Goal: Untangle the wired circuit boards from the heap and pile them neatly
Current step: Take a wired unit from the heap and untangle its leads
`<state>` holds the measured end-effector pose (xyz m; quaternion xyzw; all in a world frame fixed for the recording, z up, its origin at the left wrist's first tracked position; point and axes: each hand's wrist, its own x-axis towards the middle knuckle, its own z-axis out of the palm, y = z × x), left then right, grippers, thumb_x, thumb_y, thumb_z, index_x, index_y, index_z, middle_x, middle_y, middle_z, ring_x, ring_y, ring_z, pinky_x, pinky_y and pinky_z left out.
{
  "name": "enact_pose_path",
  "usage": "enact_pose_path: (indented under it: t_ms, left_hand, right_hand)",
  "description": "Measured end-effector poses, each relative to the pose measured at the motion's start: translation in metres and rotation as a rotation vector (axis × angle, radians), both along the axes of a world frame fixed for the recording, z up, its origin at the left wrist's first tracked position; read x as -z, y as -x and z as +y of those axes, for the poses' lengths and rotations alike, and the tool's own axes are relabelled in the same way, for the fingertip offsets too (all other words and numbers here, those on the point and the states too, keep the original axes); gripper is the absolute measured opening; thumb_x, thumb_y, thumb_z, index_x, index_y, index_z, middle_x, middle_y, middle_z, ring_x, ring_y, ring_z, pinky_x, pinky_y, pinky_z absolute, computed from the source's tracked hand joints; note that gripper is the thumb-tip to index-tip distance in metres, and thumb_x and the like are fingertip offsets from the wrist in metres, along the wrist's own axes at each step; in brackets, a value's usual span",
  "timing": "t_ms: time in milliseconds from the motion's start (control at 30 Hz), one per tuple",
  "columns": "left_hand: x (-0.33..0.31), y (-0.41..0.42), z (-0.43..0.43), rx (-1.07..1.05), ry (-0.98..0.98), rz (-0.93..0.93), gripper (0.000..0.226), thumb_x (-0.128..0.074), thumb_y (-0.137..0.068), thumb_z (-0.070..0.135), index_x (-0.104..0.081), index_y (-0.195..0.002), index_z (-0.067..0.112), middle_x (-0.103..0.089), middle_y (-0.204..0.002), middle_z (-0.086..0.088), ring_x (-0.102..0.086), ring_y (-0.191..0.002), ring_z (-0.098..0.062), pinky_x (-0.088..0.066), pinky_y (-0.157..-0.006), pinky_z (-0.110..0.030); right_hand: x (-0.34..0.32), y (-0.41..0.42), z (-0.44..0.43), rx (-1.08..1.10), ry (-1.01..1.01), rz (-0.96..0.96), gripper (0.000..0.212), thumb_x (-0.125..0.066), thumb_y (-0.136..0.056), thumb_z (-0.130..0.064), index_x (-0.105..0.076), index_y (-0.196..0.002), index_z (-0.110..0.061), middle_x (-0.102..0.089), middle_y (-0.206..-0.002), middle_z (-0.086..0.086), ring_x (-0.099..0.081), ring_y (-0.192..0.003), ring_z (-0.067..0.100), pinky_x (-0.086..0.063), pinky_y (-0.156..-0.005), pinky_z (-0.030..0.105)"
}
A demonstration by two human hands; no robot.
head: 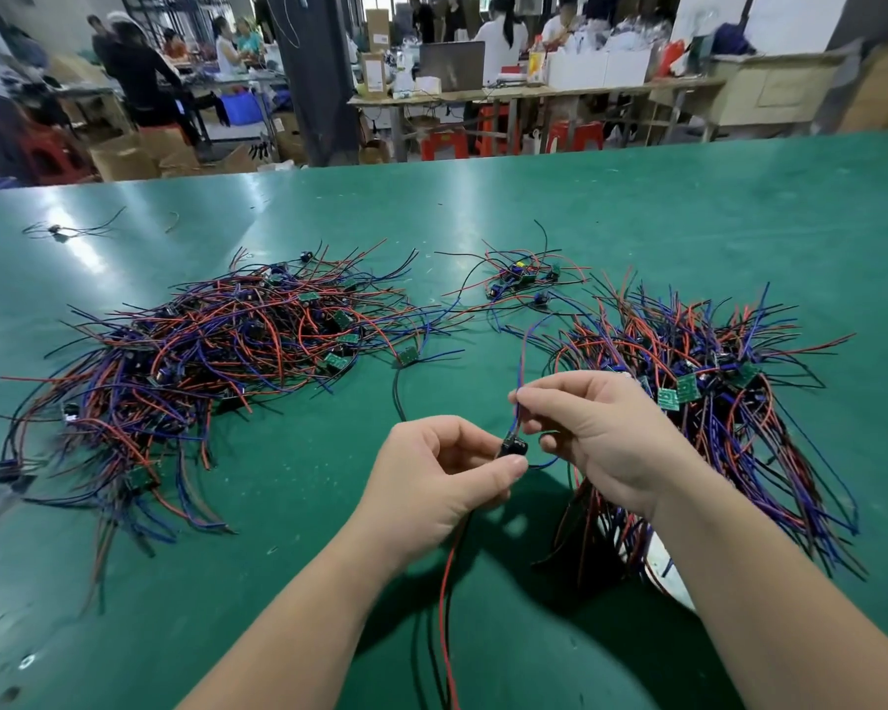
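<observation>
Above the near middle of the surface: one wired circuit board [513, 446] is being held up between both hands, clear of the green surface [688, 222].
Left hand [442, 474]: the small dark board is being pinched between thumb and forefinger; the remaining fingers are being kept curled toward the palm.
Right hand [601, 433]: a blue wire [520, 361] is being pinched between thumb and forefinger just above the board, with the other fingers being kept loosely bent.
Hanging leads [444, 607]: a red and a black wire are being let hang from under the left hand toward the near edge.
Tangled heap [201, 351]: red, blue and black wires with green boards are being left lying criss-crossed over the left half of the surface.
Sorted pile [713, 402]: boards are being kept together toward the right edge, their wires running roughly one way; part of it is being hidden by the right forearm.
Small cluster [519, 279]: a few wired boards are being left toward the far edge, between heap and pile.
Single board [407, 356]: it is being left just beside the heap's right fringe, its black lead trailing toward the left hand.
Stray piece [60, 233]: it is being left near the far left corner, well apart from the heap.
Background: people [139, 69], red stools [444, 143] and cardboard boxes [124, 158] are being seen beyond the far edge.
</observation>
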<state>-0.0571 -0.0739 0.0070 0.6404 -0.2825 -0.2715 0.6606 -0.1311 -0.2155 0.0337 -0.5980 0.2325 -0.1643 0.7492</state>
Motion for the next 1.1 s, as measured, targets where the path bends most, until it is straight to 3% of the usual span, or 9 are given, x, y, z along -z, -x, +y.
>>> enact_pose_path:
  t_ms: [133,233,300,367,500,767,967,1100]
  left_hand:
    - [0.0,0.003,-0.003,0.014,-0.002,-0.021,0.016,-0.079,-0.071,0.003,-0.067,-0.067,0.012,-0.066,-0.057,-0.005,-0.061,-0.049,-0.014,-0.049,-0.051,-0.019]
    - [0.002,0.005,-0.003,-0.012,0.017,-0.006,0.015,-0.08,-0.067,0.008,-0.066,-0.07,0.008,-0.065,-0.057,-0.005,-0.06,-0.049,-0.013,-0.049,-0.051,-0.02]
    - [0.002,0.006,-0.005,-0.015,0.005,-0.012,0.014,-0.079,-0.07,0.006,-0.065,-0.071,0.007,-0.065,-0.056,-0.005,-0.06,-0.048,-0.013,-0.05,-0.051,-0.021]
    - [0.002,0.007,-0.006,0.024,-0.016,0.014,0.015,-0.078,-0.071,0.002,-0.064,-0.07,0.007,-0.065,-0.057,-0.006,-0.06,-0.048,-0.013,-0.051,-0.052,-0.022]
    - [0.001,0.016,-0.003,0.261,-0.137,-0.019,0.018,-0.079,-0.073,0.003,-0.063,-0.069,0.011,-0.064,-0.056,0.001,-0.058,-0.047,-0.009,-0.047,-0.052,-0.019]
    - [-0.002,0.011,-0.001,0.314,-0.191,-0.007,0.019,-0.077,-0.075,0.003,-0.061,-0.069,0.012,-0.063,-0.056,-0.001,-0.06,-0.048,-0.012,-0.05,-0.054,-0.023]
    - [-0.005,0.007,0.004,0.36,-0.175,0.022,0.019,-0.078,-0.075,0.005,-0.064,-0.069,0.016,-0.064,-0.061,-0.007,-0.06,-0.049,-0.016,-0.05,-0.054,-0.024]
    - [-0.005,0.004,0.006,0.354,-0.181,0.02,0.018,-0.08,-0.073,0.008,-0.065,-0.067,0.018,-0.065,-0.062,-0.008,-0.061,-0.05,-0.017,-0.05,-0.055,-0.025]
  right_hand:
    - [0.0,0.001,-0.003,-0.006,-0.047,-0.026,0.008,-0.064,-0.084,-0.004,-0.064,-0.077,-0.006,-0.062,-0.063,0.002,-0.054,-0.053,0.007,-0.041,-0.047,0.016]
    - [0.001,0.003,-0.001,-0.135,0.022,-0.011,0.008,-0.07,-0.077,-0.012,-0.065,-0.071,-0.011,-0.064,-0.066,0.0,-0.055,-0.056,0.005,-0.041,-0.051,0.016]
    - [0.004,0.003,0.0,-0.141,0.067,-0.006,0.01,-0.07,-0.077,-0.007,-0.068,-0.068,-0.011,-0.064,-0.063,0.001,-0.053,-0.052,0.006,-0.041,-0.048,0.015]
    - [0.003,0.001,-0.002,-0.049,0.092,-0.028,0.011,-0.068,-0.08,-0.006,-0.067,-0.069,-0.006,-0.064,-0.057,0.004,-0.053,-0.048,0.008,-0.04,-0.046,0.015]
    - [-0.008,0.004,-0.024,0.206,-0.043,-0.111,0.011,-0.064,-0.083,-0.004,-0.063,-0.073,-0.001,-0.063,-0.052,0.003,-0.057,-0.045,0.008,-0.041,-0.043,0.015]
    - [-0.009,0.007,-0.034,0.285,-0.202,-0.125,0.01,-0.057,-0.087,0.005,-0.062,-0.084,-0.003,-0.068,-0.059,0.006,-0.067,-0.052,0.017,-0.051,-0.046,0.018]
    - [-0.007,0.005,-0.031,0.385,-0.03,-0.148,0.011,-0.056,-0.091,-0.002,-0.059,-0.083,-0.009,-0.067,-0.054,0.005,-0.064,-0.044,0.014,-0.045,-0.039,0.016]
    - [-0.005,0.004,-0.032,0.379,0.097,-0.184,0.01,-0.055,-0.094,-0.007,-0.06,-0.086,-0.007,-0.068,-0.057,0.006,-0.066,-0.047,0.017,-0.049,-0.041,0.02]
